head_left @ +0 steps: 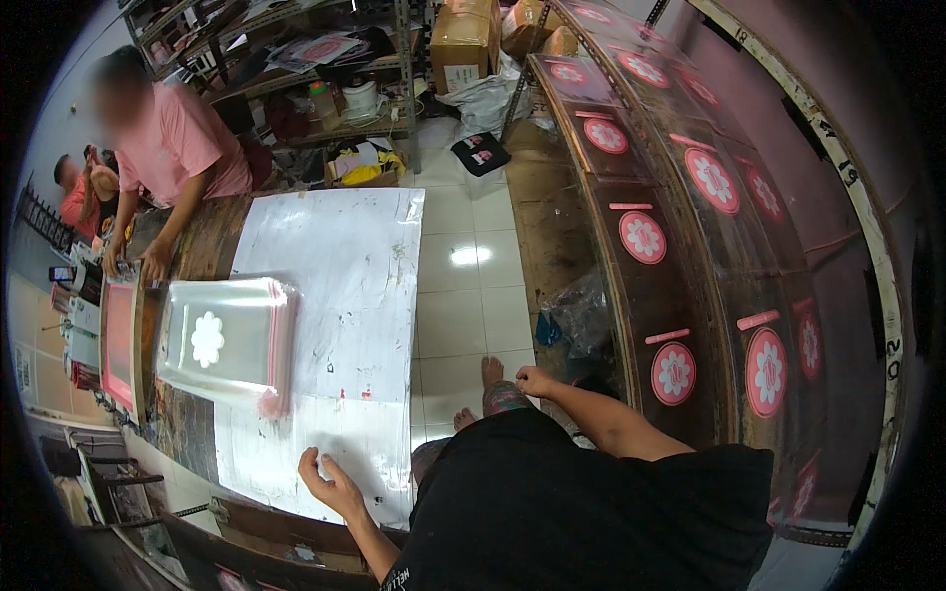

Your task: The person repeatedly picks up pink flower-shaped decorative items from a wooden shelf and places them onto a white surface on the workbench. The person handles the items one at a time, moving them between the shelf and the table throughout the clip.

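Note:
My left hand (333, 483) hovers at the near edge of the white-covered table (330, 266), its fingers loosely bent and apart with nothing in them. Near my knee, my right hand (535, 382) hangs with its fingers curled in, and no object shows in it. A stack of transparent plastic bags (235, 379) lies on the table beyond my left hand, a white flower shape (208, 340) on top. To the right, racks carry plastic sheets printed with pink round flower labels (673, 372), apart from my right hand.
Across the table a person in a pink shirt (192, 138) has both hands at a pink screen frame (120, 340). Another person sits behind. Wooden racks (616, 286) line the right side. Cardboard boxes (463, 44) and a black printed cloth (480, 154) lie at the far end.

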Tool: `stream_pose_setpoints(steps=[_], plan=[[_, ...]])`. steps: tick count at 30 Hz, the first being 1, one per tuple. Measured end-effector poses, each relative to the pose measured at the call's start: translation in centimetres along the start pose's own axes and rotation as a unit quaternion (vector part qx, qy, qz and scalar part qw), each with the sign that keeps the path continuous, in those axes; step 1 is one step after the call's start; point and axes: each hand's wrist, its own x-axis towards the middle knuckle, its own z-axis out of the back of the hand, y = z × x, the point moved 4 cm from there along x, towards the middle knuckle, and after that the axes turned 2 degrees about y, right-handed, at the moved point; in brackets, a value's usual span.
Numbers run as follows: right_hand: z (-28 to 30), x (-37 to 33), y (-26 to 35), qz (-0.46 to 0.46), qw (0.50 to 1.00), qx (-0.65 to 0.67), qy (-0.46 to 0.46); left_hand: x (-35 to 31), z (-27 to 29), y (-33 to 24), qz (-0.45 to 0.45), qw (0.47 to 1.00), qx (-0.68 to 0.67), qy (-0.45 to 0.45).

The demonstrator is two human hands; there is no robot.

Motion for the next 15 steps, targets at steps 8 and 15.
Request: stream_pose_setpoints(steps=[8,15], plan=[[0.4,-1.9,1.8,0.06,0.997,-0.05,-0.002,-1.9,-0.5,1.5,-0.034,0.983,0.18,0.02],[-3.5,-1.8,-1.7,0.029,0.998,0.03,0.042,-1.7,-0.7,1.0,-0.078,0.975,0.206,-0.036]])
